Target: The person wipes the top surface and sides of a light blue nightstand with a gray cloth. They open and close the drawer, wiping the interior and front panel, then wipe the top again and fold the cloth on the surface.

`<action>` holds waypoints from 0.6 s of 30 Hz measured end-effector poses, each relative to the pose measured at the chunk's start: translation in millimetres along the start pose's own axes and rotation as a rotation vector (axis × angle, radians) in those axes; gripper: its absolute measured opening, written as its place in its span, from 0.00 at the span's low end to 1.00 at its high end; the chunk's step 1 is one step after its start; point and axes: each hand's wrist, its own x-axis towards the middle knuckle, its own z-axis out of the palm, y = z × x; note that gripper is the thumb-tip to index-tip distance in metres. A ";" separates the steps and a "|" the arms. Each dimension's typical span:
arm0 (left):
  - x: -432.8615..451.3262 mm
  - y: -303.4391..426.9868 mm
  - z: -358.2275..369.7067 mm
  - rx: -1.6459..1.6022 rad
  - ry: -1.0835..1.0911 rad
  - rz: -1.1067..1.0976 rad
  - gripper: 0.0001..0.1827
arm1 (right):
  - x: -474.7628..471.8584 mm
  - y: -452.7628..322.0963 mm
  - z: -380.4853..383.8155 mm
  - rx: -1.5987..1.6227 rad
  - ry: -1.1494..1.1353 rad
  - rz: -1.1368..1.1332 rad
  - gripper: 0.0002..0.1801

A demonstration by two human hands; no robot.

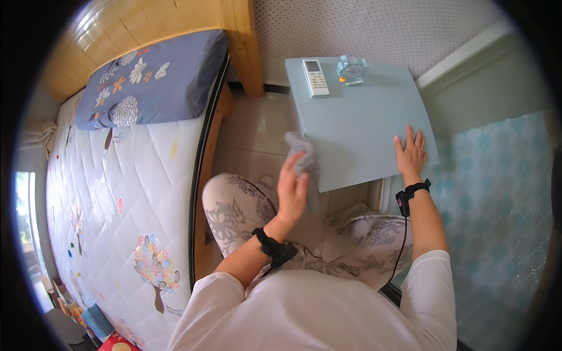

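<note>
My left hand point(292, 186) holds a grey cloth point(307, 160) at the left edge of a pale blue-grey tabletop point(360, 127); the cloth hangs down past that edge and is slightly blurred. My right hand point(411, 153) rests flat on the right part of the tabletop, fingers spread, holding nothing. A white remote control point(315, 79) lies near the back left corner of the tabletop. To its right stands a clear light-blue alarm clock point(352, 69) with a small yellow figure at its base.
On the left is a bed with a white patterned mattress point(145, 175), a blue flowered pillow point(149, 83) and a wooden headboard point(175, 17). A dotted wall point(373, 26) rises behind the table. My bent legs are beneath my arms; a cable hangs from the right wrist strap point(403, 197).
</note>
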 end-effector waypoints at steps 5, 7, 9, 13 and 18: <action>-2.2 13.4 26.8 0.638 -0.090 0.254 0.21 | 0.1 -2.4 -0.5 -0.010 -0.012 0.029 0.38; 7.7 8.5 31.1 0.400 -0.147 0.158 0.25 | 0.0 -2.4 0.3 -0.004 -0.003 0.026 0.38; 23.8 -0.7 33.5 0.181 -0.119 0.093 0.27 | -0.5 -2.2 1.0 0.003 0.003 0.024 0.38; 38.6 -9.9 37.2 0.141 -0.087 0.074 0.33 | -0.6 -2.5 0.9 0.001 0.028 -0.003 0.38; 14.8 -5.9 29.8 0.143 -0.186 0.040 0.34 | -0.3 -4.1 -1.2 -0.008 0.001 0.021 0.37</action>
